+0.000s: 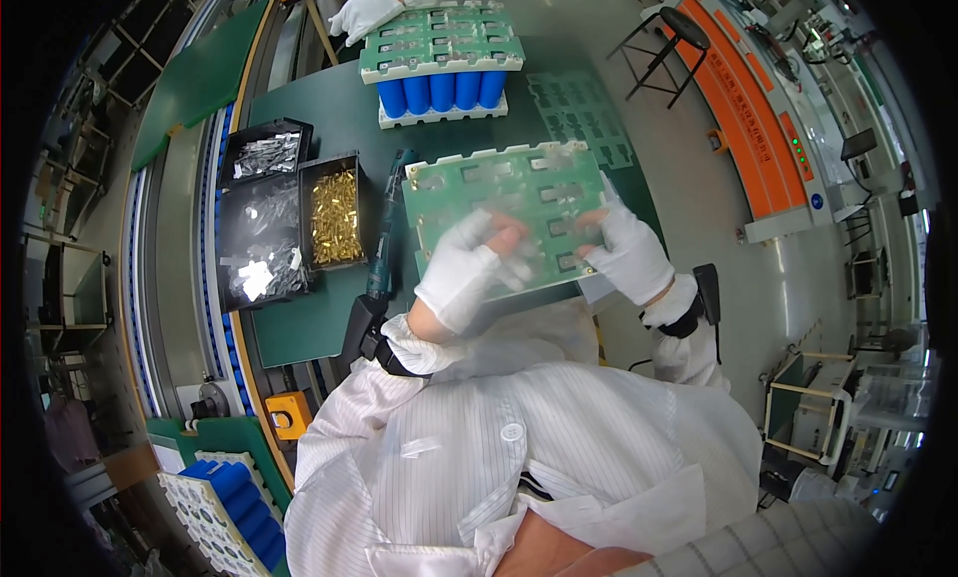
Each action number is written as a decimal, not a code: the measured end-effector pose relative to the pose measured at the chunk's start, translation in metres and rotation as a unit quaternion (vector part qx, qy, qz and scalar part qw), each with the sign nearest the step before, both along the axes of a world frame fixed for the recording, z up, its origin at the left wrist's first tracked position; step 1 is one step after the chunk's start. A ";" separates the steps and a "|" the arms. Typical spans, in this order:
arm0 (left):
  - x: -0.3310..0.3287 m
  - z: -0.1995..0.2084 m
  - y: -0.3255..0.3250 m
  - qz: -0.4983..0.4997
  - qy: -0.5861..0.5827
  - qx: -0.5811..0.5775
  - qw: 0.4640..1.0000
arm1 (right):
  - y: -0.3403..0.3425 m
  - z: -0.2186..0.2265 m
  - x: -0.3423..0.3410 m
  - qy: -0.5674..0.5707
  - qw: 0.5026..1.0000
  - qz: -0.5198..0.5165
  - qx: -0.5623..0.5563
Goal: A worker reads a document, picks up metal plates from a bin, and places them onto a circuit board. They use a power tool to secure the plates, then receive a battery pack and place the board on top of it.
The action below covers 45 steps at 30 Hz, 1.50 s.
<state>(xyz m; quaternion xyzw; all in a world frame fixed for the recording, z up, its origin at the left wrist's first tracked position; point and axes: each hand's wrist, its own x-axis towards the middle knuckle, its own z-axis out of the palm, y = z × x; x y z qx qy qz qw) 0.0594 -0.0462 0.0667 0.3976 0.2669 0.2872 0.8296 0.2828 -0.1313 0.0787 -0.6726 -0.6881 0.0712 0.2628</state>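
A green circuit board [474, 178] with a white notched edge and metal tabs in several slots lies in front of me. Over its lower middle is my left hand [469, 263], in a white glove with bare fingertips. Its fingers are smeared by motion, so any small thing in them cannot be made out. My right hand [629, 253], gloved the same way, is at the board's right edge. Its thumb and forefinger are apart near the tabs, with nothing visible between them. What lies under the board is hidden.
Black bins hold brass-coloured parts [337, 216] and silvery metal tabs [267, 156]. A power screwdriver [387, 228] lies beside them. Beyond stands a blue-cell battery pack [442, 93], with another person's gloved hand [365, 15] at it. A conveyor [180, 278] runs along the left.
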 end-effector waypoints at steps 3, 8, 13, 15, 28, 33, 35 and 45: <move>-0.010 0.000 -0.001 0.039 -0.077 -0.022 0.996 | -0.010 -0.033 0.037 0.129 0.980 -0.146 0.041; -0.063 -0.020 0.015 0.106 -0.158 -0.073 0.979 | -0.098 -0.159 0.138 -0.115 0.842 -0.340 -0.402; -0.126 -0.065 0.018 0.231 -0.092 -0.088 0.965 | -0.134 -0.170 0.084 0.367 0.736 -0.374 -0.429; -0.132 -0.083 0.013 0.226 -0.070 -0.101 0.966 | -0.137 -0.196 0.075 0.462 0.724 -0.364 -0.361; -0.147 -0.093 0.022 0.268 0.438 0.477 0.713 | -0.099 -0.012 0.091 0.327 0.804 -0.447 0.217; -0.162 -0.090 0.028 0.326 0.480 0.477 0.660 | -0.059 -0.030 0.101 0.233 0.935 -0.258 0.073; -0.168 -0.079 0.030 0.315 0.527 0.540 0.576 | -0.035 -0.040 0.086 0.231 0.949 -0.214 0.027; -0.154 -0.037 0.057 0.208 0.586 0.577 0.529 | 0.019 0.022 -0.027 0.177 0.978 0.001 0.110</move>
